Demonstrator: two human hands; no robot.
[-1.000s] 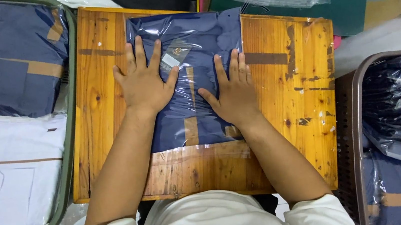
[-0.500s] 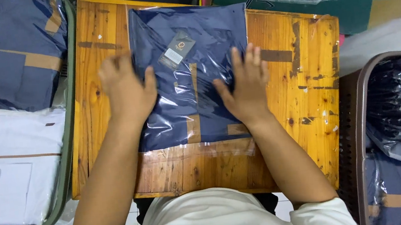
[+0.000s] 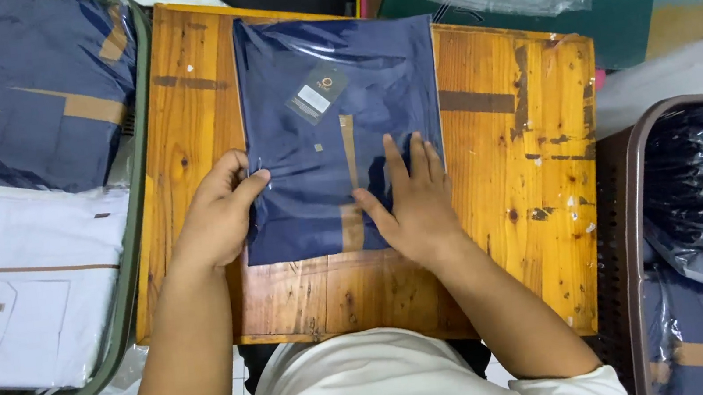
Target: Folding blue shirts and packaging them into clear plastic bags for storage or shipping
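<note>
Bagged navy shirt (image 3: 335,129) flat on a worn wooden table (image 3: 507,171), crowded by bins and bundles.
Left hand (image 3: 216,213) grips the bag's left edge, thumb on top, fingers curled under; right hand (image 3: 410,204) lies flat on its lower right, fingers straight and slightly spread; green tray (image 3: 135,275) at left holds navy and white bagged shirts; brown basket (image 3: 627,219) at right holds stacked navy ones; teal box (image 3: 623,25) behind.
</note>
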